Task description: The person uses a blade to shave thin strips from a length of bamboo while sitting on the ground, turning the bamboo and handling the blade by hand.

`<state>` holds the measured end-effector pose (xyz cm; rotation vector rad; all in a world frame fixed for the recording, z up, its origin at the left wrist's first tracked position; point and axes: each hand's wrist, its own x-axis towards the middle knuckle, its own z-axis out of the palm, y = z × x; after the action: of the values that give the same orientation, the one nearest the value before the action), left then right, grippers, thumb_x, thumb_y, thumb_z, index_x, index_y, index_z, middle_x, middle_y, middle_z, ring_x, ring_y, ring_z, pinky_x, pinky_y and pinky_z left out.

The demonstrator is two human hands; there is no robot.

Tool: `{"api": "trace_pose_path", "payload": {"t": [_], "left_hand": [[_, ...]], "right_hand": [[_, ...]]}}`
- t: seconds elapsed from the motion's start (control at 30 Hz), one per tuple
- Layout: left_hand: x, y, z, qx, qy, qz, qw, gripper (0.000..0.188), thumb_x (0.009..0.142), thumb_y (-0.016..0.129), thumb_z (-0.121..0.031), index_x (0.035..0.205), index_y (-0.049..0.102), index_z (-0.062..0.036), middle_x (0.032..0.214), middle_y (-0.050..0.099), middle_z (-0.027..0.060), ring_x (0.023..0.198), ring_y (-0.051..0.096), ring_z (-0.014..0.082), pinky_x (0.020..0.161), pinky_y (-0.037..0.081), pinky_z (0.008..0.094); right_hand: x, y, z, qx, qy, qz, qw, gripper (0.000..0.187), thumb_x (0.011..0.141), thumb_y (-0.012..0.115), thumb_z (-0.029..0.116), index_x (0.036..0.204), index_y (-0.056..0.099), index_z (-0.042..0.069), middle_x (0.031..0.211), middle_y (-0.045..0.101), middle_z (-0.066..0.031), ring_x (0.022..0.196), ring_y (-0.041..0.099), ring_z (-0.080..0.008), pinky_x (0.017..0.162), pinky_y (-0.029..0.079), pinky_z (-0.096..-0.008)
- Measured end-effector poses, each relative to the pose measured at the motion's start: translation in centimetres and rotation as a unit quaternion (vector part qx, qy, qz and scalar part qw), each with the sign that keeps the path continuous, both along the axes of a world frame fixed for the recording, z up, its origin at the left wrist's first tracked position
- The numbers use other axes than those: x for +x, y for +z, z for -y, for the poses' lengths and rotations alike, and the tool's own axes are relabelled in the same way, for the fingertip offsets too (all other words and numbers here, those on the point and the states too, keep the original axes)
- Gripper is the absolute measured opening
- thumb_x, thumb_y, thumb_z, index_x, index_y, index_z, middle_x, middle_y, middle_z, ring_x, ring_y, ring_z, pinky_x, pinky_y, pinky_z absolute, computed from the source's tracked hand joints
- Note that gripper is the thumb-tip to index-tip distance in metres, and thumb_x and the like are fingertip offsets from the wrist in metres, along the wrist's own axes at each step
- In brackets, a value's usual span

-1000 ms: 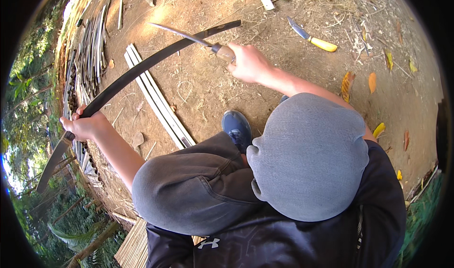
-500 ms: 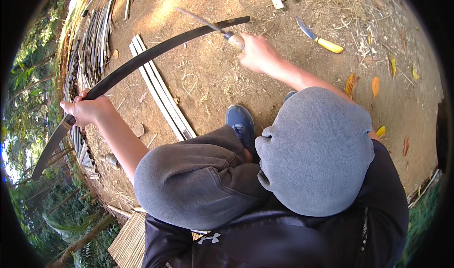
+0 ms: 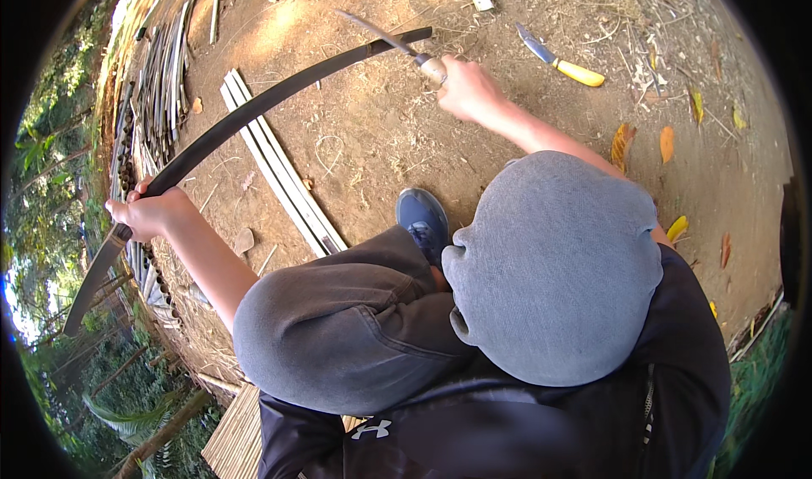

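A long dark strip, apparently bamboo with joints along it, (image 3: pixel 254 107) arches from the left side to the upper middle. My left hand (image 3: pixel 152 213) is closed around it near its lower left part; the rest of that end sticks out past the fist. In my right hand (image 3: pixel 471 92) is a knife (image 3: pixel 433 71) with a pale wooden handle, gripped with the fingers wrapped round. Its narrow blade points up and left and crosses the strip close to the far end. Whether the edge touches the strip I cannot tell.
A second knife with a yellow handle (image 3: pixel 580 74) lies on the dirt at the upper right. Pale split strips (image 3: pixel 283 170) lie left of my blue shoe (image 3: pixel 421 217). Thin dark sticks (image 3: pixel 165 82) are heaped at the far left. A slatted mat (image 3: pixel 233 428) is at lower left.
My right hand has drawn the knife a little rightward, closer to the strip's far end. The left hand keeps its hold, and the view has shifted slightly.
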<state>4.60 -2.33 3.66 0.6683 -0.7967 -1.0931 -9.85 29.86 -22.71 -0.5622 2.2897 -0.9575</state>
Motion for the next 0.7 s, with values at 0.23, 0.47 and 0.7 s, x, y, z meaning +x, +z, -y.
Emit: {"api": "trace_pose_path", "payload": {"t": [0.23, 0.47, 0.7], "left_hand": [[-0.5, -0.4, -0.9, 0.021, 0.008, 0.033, 0.999, 0.08, 0.098, 0.067, -0.025, 0.149, 0.007, -0.0107, 0.067, 0.045, 0.0008, 0.051, 0.044, 0.0149, 0.048, 0.046, 0.0303], [0.6, -0.5, -0.7, -0.018, -0.072, 0.015, 0.997, 0.036, 0.102, 0.06, -0.029, 0.1, 0.032, -0.0078, 0.064, 0.036, -0.001, 0.049, 0.038, 0.0134, 0.048, 0.04, 0.03], [-0.2, 0.8, -1.9, -0.084, -0.264, 0.072, 0.958, 0.04, 0.092, 0.046, -0.034, 0.058, 0.031, -0.0181, 0.05, 0.03, -0.003, 0.043, 0.032, 0.0123, 0.047, 0.028, 0.0286]], "right_hand": [[-0.5, -3.3, -1.9, 0.004, -0.029, -0.026, 0.999, 0.035, 0.087, 0.066, 0.009, 0.119, 0.056, -0.001, 0.083, 0.068, -0.0116, 0.065, 0.067, -0.0211, 0.055, 0.055, -0.0344], [-2.7, -2.6, -3.3, 0.078, -0.087, -0.027, 0.993, 0.031, 0.086, 0.068, 0.014, 0.113, 0.061, 0.001, 0.093, 0.072, -0.0187, 0.083, 0.073, -0.0322, 0.073, 0.057, -0.044], [-1.9, 3.4, -3.9, -0.049, -0.044, -0.077, 0.995, 0.031, 0.08, 0.072, 0.014, 0.106, 0.063, 0.001, 0.088, 0.07, -0.0203, 0.083, 0.07, -0.0357, 0.075, 0.053, -0.0437]]}}
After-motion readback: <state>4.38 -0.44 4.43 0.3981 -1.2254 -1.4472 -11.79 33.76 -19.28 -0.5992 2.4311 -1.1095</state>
